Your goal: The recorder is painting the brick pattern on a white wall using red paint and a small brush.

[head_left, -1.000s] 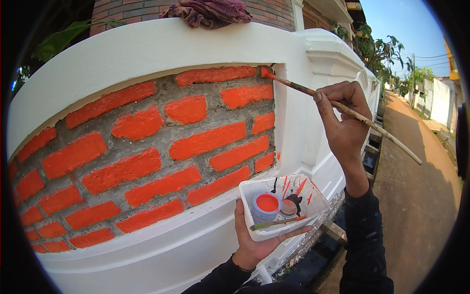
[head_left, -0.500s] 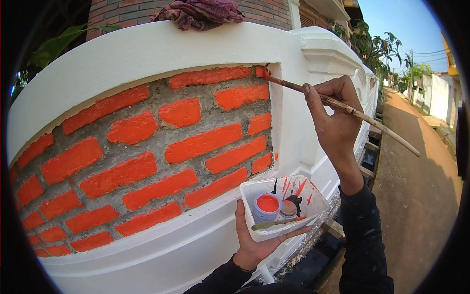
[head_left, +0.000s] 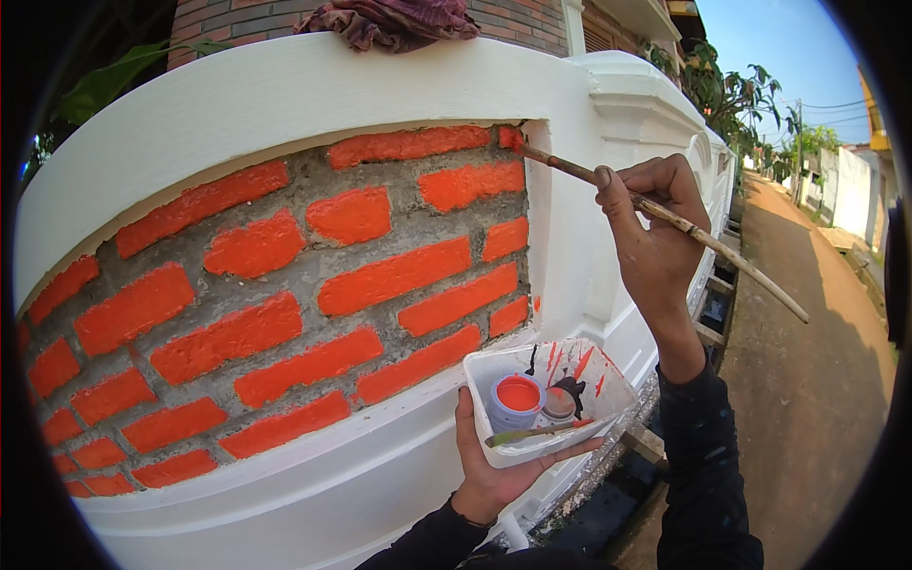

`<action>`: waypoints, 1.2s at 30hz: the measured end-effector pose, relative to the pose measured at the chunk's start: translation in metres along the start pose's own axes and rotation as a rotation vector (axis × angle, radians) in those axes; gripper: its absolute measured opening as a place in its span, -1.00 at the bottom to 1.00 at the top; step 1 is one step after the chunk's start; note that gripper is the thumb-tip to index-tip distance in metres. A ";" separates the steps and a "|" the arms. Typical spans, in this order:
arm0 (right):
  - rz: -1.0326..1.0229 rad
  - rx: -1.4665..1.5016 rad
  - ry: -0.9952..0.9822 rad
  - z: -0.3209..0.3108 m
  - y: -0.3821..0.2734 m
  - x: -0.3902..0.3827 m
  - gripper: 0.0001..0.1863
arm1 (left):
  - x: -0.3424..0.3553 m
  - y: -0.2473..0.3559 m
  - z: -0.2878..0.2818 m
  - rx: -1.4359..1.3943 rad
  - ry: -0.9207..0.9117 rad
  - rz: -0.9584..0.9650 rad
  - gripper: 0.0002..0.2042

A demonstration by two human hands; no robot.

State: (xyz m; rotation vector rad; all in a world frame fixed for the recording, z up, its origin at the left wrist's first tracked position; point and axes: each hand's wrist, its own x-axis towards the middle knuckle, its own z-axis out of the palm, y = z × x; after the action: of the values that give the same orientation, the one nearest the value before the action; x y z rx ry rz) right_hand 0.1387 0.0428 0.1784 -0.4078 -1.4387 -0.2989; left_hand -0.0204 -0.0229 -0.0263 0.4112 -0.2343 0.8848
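My right hand (head_left: 658, 228) pinches a long, thin paintbrush (head_left: 736, 258) by its wooden handle. The brush's orange-wet tip touches the small brick at the top right corner of the recessed brick panel (head_left: 399, 214). Orange bricks and grey mortar fill that panel. Below it, my left hand (head_left: 489, 475) supports a white plastic tub (head_left: 608, 418) from underneath, fingers wrapped round its side and base. Inside the tub stand a small cup of orange paint (head_left: 519, 393) and a second small pot (head_left: 559, 406). A green-handled brush (head_left: 518, 436) lies across the front of them.
A white wall frame (head_left: 237, 104) surrounds the panel, with a crumpled purple cloth (head_left: 389, 21) on its top. White moulded pillar work (head_left: 627, 95) continues to the right. Beside the wall runs a drain (head_left: 608, 508) with concrete crosspieces, then a brown lane (head_left: 798, 380).
The brush handle's rear end has dipped slightly, and my right hand has shifted a little downward. The tip stays on the same corner brick. My left hand and the tub hold nearly still.
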 end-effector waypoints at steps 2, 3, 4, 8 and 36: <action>-0.023 -0.040 -0.018 -0.001 -0.002 -0.003 -0.79 | 0.000 0.001 -0.001 0.006 -0.027 0.001 0.12; -0.039 -0.016 0.019 -0.002 -0.003 -0.003 -0.79 | 0.001 0.001 -0.002 0.006 -0.028 0.005 0.12; -0.055 0.008 0.056 -0.003 -0.004 -0.003 -0.79 | 0.001 0.000 -0.003 -0.001 -0.027 0.002 0.12; -0.039 0.016 -0.028 0.000 -0.004 -0.007 -0.80 | 0.002 0.000 0.002 0.019 0.012 -0.008 0.12; -0.005 0.098 0.039 -0.014 -0.005 0.000 -0.80 | 0.003 -0.002 -0.006 -0.049 -0.039 -0.015 0.10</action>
State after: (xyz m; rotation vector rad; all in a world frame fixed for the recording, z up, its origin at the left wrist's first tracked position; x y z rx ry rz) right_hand 0.1487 0.0328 0.1773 -0.3174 -1.4101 -0.2381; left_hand -0.0172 -0.0193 -0.0307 0.3841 -0.2879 0.8554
